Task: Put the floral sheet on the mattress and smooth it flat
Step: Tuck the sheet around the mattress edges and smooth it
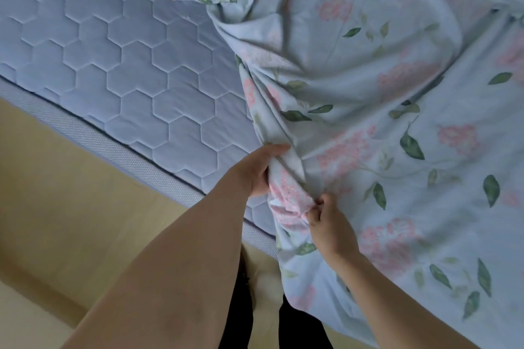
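The floral sheet (397, 127), pale blue with pink flowers and green leaves, lies rumpled over the right part of the mattress (99, 65), whose grey-blue top is quilted in hexagons. The sheet's bunched left edge runs down to the mattress's near side and hangs over it. My left hand (255, 170) grips that bunched edge, thumb on top. Just below it, my right hand (329, 224) pinches the same gathered fold with curled fingers. The left part of the mattress is bare.
A pale wooden floor (56, 207) lies along the mattress's near edge at the lower left. My dark trouser legs (249, 320) stand close against the bed. A mesh border (119, 147) runs along the mattress side.
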Demonstrator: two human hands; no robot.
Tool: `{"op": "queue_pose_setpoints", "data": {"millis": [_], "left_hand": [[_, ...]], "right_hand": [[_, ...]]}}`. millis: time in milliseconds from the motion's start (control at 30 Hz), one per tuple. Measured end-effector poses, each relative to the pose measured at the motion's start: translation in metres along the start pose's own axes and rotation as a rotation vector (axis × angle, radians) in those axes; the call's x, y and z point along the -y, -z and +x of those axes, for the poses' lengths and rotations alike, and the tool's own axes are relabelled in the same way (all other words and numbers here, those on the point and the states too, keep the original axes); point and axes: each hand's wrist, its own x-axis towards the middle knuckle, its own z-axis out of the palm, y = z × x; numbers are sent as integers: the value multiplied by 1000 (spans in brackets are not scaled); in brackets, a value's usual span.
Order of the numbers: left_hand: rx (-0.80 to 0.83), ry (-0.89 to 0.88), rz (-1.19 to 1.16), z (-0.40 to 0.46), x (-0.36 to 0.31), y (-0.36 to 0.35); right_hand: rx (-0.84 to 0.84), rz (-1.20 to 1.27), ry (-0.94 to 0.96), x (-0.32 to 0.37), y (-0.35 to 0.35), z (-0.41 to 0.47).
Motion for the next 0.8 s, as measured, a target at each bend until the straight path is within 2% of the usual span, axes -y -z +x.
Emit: {"op": "queue_pose_setpoints", "data": {"millis": [133, 233, 333, 433, 567, 633, 700, 800], "left_hand": [[1, 64, 88, -11, -7, 18], [-20, 18, 82, -25, -9, 49], [-106, -101, -88, -46, -5, 92], [-158, -196, -321, -68, 2, 135], [-359, -246, -444, -96, 14, 193], [-411, -273, -489, -109, 22, 220], [-458, -284, -521, -122, 30, 249], [-691, -196, -551, -125, 54, 293]], "right_hand": [[-45, -196, 74, 21, -6, -5], [-54, -336, 108, 37, -10, -4], [-81, -495, 229, 58, -25, -3], [-104, -545, 345, 80, -53, -8], [-137, -642, 592, 114, -95, -33], [-77, -622, 681, 128, -117, -50], [37, -655, 664, 145, -141, -65], [272, -756, 430, 166, -162, -71]]}}
